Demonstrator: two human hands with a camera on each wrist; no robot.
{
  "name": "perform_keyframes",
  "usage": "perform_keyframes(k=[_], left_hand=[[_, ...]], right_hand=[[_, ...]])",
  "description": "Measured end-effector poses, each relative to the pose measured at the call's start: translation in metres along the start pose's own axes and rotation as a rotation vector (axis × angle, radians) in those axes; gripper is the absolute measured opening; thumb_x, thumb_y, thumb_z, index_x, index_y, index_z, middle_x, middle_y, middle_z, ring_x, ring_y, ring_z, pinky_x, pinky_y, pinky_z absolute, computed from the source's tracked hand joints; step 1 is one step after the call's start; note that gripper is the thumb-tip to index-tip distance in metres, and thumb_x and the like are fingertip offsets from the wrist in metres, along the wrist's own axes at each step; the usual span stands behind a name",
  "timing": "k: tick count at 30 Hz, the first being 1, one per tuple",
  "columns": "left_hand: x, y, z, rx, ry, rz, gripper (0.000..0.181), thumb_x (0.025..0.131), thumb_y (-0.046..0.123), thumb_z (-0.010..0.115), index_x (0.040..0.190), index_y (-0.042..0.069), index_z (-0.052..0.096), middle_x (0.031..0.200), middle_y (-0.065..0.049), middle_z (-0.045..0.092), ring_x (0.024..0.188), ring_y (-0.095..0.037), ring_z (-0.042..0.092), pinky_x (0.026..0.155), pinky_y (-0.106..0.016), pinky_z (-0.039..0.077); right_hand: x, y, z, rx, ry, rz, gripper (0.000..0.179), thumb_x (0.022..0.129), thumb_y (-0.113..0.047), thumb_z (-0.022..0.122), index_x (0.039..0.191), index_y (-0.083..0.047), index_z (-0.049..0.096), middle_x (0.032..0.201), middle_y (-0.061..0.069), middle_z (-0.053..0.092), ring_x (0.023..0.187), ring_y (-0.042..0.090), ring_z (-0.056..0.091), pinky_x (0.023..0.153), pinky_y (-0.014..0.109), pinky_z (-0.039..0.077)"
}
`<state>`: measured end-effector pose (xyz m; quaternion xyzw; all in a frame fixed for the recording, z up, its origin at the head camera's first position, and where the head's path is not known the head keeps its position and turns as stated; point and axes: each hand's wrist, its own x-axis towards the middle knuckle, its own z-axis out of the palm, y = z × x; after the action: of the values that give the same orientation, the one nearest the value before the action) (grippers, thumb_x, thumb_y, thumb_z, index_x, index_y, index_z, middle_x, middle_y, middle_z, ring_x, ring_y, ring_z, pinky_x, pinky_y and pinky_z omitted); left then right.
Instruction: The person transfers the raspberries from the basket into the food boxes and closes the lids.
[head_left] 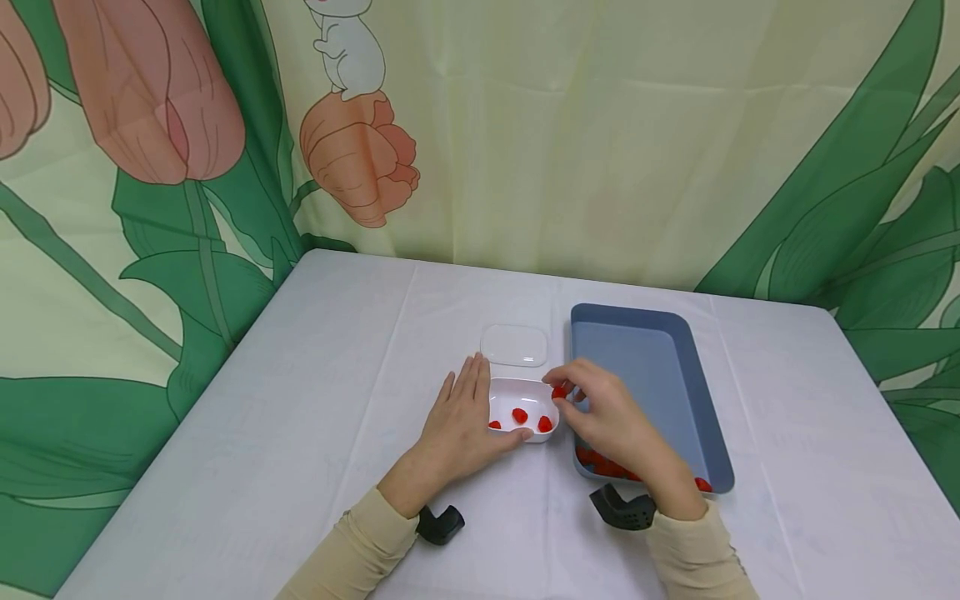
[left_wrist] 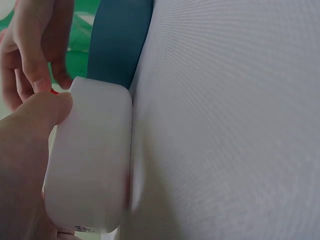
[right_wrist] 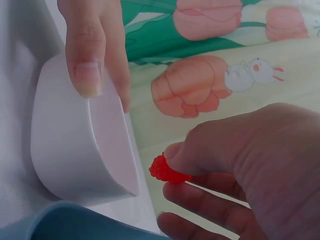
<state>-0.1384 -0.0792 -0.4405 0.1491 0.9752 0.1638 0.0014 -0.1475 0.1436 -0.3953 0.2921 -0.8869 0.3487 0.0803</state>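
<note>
Between thumb and fingertips my right hand point(head_left: 611, 412) pinches a red raspberry point(right_wrist: 167, 169) with a bumpy surface. It is over the right end of a small white box point(head_left: 519, 389), apart from the rim in the right wrist view. Several red raspberries point(head_left: 520, 415) lie inside that box. My left hand point(head_left: 463, 421) rests against the box's left end with straight fingers, its thumb point(left_wrist: 62, 107) on the near rim. Beneath my right hand stands a blue-grey tray point(head_left: 637, 333); more raspberries point(head_left: 600, 462) are heaped along its near edge, partly hidden by the right wrist.
A clear, rounded lid point(head_left: 514, 345) lies on the white-covered table point(head_left: 360, 350) just beyond the box. The tray's raised wall stands close to the box's right end. A printed curtain point(head_left: 555, 150) hangs behind the table.
</note>
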Motion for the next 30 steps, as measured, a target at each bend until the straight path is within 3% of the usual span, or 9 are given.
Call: perform_keyframes(k=[8, 30], left_hand=[[0.0, 0.002, 0.001, 0.0, 0.008, 0.013, 0.112, 0.083, 0.071, 0.059, 0.156, -0.002, 0.017, 0.165, -0.017, 0.021, 0.154, -0.031, 0.018, 0.124, -0.051, 0.018], [-0.001, 0.0, 0.0, -0.027, -0.004, 0.0, 0.112, 0.083, 0.072, 0.057, 0.157, -0.001, 0.015, 0.166, -0.015, 0.017, 0.155, -0.028, 0.014, 0.125, -0.05, 0.015]], right_hand=[[0.005, -0.004, 0.006, 0.021, -0.03, 0.006, 0.03, 0.082, 0.007, 0.069, 0.11, -0.005, 0.069, 0.1, 0.007, 0.068, 0.085, 0.014, 0.062, 0.074, 0.031, 0.058], [0.009, -0.007, 0.025, -0.029, -0.095, -0.02, 0.029, 0.081, 0.007, 0.07, 0.107, -0.007, 0.07, 0.1, 0.004, 0.072, 0.094, 0.02, 0.065, 0.085, 0.04, 0.055]])
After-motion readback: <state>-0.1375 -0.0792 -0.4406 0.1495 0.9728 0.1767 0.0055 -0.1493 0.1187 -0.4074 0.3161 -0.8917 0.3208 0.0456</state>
